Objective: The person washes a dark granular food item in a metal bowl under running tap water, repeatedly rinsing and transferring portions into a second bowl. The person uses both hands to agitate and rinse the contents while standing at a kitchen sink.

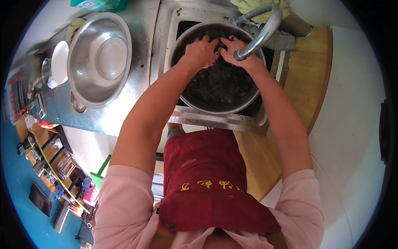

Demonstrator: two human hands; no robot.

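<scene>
A large round metal basin (214, 110) rests in the steel sink, filled with dark liquid and dark pieces (220, 84) whose kind I cannot tell. My left hand (202, 51) is over the basin's upper left part, fingers spread, tips at the dark contents. Close by on its right, my right hand (234, 51) reaches into the same contents, partly behind the chrome faucet spout (259, 39). Small dark bits cling to the fingers of both hands. Whether anything lies under the fingers is hidden.
An unfilled steel bowl (112, 59) stands on the metal counter (140, 62) at left, beside a white bowl (59, 62). The sink's rim (217, 122) surrounds the basin. Yellow-green cloth (261, 7) lies behind the faucet. A wooden ledge (306, 81) runs along the right.
</scene>
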